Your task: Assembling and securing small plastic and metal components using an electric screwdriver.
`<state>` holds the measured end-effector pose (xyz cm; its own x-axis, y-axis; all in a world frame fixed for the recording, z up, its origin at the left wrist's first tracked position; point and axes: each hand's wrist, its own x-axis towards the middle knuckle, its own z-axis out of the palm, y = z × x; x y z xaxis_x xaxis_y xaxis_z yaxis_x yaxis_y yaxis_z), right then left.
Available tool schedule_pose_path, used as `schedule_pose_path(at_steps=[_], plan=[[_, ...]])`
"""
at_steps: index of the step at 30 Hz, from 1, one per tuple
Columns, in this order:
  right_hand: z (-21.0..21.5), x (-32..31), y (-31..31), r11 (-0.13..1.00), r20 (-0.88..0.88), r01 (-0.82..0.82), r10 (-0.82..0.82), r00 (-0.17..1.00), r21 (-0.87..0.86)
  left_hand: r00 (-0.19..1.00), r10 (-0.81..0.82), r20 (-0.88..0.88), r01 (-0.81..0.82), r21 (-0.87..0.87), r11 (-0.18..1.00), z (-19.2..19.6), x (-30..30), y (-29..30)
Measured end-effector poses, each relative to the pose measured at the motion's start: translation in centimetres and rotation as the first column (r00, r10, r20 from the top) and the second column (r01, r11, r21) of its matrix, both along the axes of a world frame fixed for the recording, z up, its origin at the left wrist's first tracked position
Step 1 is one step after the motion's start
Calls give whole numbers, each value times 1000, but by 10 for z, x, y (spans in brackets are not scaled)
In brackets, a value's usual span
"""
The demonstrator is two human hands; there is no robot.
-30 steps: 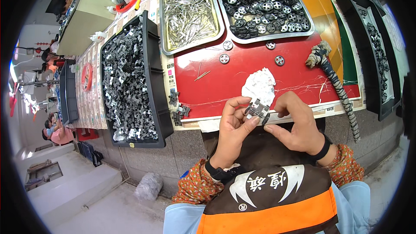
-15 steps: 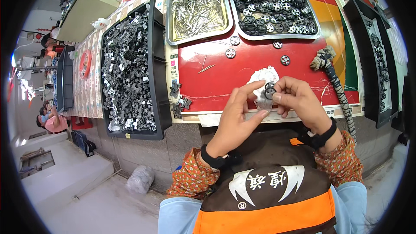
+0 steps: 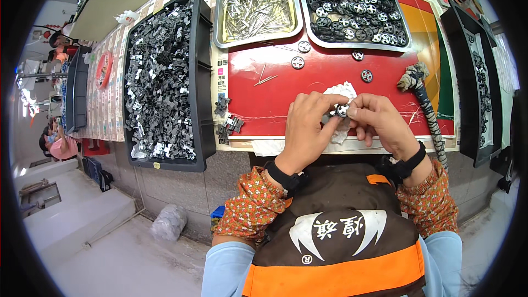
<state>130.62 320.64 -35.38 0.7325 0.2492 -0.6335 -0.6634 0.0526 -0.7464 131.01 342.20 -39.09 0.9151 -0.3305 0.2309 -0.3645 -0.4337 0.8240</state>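
Note:
Between my two hands a small black toy wheel (image 3: 341, 110) with pale spokes is held above the front edge of the red board (image 3: 264, 104). My left hand (image 3: 309, 127) pinches it from one side with thumb and forefinger. From the other side my right hand (image 3: 380, 122) grips it, its fingers curled. Whether another part sits behind the wheel is hidden by the fingers. Crumpled white paper (image 3: 344, 89) lies just beneath and beyond the hands. Loose wheels (image 3: 367, 76) and thin metal pins (image 3: 266, 80) rest farther off on the board.
A deep black bin (image 3: 201, 82) of small black-and-grey clips stands left. At the back are a metal tray (image 3: 219, 11) of pins and another tray (image 3: 352, 47) of wheels. Several clips (image 3: 228, 126) lie by the bin. Right are a wrapped tool handle (image 3: 432, 118) and a black crate (image 3: 465, 93).
My left thumb and forefinger have closed in on the wheel; before, they were spread around it while the right fingers held it. The wheel has turned its spokes more into view.

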Motion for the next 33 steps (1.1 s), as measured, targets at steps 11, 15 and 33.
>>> schedule_pose_path(at_steps=[11,15,33], plan=[[3,-44,-117,52,477,559,590,652,-828,994,43,97,-48,45,998,-9,-6,-4],[-15,-58,-134,9,305,358,543,782,-934,989,41,141,-50,58,997,-13,-6,-3],[52,-65,-28,466,546,284,705,453,-838,982,63,178,-67,14,998,-20,-6,-2]])
